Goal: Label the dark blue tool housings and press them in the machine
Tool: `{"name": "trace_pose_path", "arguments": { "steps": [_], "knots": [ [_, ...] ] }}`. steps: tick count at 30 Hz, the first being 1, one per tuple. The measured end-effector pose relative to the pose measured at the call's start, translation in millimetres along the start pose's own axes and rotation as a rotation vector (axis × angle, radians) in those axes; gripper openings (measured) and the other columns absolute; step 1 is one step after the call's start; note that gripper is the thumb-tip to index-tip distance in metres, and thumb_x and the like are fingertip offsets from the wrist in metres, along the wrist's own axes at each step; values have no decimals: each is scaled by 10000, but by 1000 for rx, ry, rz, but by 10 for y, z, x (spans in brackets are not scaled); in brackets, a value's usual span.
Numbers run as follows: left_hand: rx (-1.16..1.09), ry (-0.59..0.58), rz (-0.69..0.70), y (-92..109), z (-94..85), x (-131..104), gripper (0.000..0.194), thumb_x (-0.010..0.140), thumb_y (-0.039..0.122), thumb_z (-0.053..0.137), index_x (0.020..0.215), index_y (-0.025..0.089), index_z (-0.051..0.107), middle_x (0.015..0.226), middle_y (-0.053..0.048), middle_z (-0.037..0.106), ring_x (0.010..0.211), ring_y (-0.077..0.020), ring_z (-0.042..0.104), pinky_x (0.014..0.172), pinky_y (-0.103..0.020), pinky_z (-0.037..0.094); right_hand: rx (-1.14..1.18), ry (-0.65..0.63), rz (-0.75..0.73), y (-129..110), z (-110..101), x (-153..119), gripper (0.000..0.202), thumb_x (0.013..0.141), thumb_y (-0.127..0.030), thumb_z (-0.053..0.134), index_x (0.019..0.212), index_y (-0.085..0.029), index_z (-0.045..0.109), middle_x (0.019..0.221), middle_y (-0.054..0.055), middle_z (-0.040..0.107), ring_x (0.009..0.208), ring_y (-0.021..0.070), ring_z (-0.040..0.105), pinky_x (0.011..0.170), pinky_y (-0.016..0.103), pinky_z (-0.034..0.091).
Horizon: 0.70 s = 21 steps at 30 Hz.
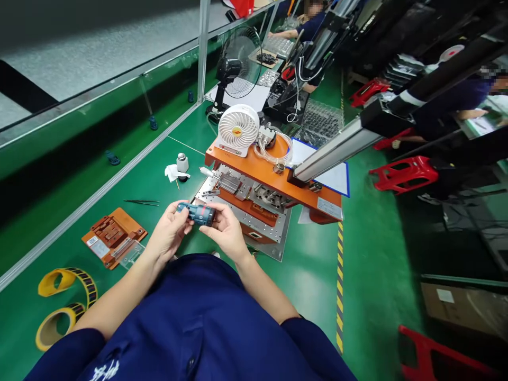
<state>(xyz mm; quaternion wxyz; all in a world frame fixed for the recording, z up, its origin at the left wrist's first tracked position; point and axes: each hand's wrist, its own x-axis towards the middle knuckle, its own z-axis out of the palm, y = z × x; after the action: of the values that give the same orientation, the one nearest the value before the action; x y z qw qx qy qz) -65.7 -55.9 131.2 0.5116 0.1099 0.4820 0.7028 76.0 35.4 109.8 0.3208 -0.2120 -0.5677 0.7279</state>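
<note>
A small dark-blue tool body [201, 214] with a red mark and a rounded right end is held between my two hands, above the green bench and close to my chest. My left hand [174, 225] grips its left end, thumb on top. On the right end, my right hand [226, 227] pinches it between thumb and fingers. Just beyond my hands stands an orange fixture [273, 174] with a metal base plate [273, 233]. To the left lie an orange jig block [115, 233] with a clear plate and dark tweezers [142, 201].
A white fan [238, 131] sits on the fixture, with a black fan [234, 69] behind. A dispenser bottle [182, 162], white tissue [172, 172] and yellow label rolls [55, 325] are on the left. Red stools [407, 173] stand right; other people are farther away.
</note>
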Motion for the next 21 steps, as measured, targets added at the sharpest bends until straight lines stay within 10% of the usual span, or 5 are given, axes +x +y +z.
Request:
{"name": "trace_pose_path", "arguments": {
  "steps": [12,17,21],
  "knots": [
    [-11,-6,-64,-434,297,-34,415,766,423,834,1083,199,684,1093,-54,725,929,-138,680,808,-234,542,-2,179,14,147,-170,-194,554,707,-305,862,1154,-231,542,1120,52,673,969,182,679,844,319,581],
    [-13,-26,-195,-496,375,-18,376,780,380,825,1069,177,697,1058,-74,749,920,-170,719,806,-260,577,-478,278,-220,221,-283,-247,472,768,-250,786,1191,-234,577,1248,102,598,1072,228,643,816,342,588],
    [-83,61,-441,-584,381,138,127,901,247,667,946,133,703,852,-63,754,673,-149,708,641,-262,606,-827,114,-356,280,-454,-294,442,869,-260,709,1292,-229,585,1301,141,603,1232,279,585,1030,440,515]
  ]
}}
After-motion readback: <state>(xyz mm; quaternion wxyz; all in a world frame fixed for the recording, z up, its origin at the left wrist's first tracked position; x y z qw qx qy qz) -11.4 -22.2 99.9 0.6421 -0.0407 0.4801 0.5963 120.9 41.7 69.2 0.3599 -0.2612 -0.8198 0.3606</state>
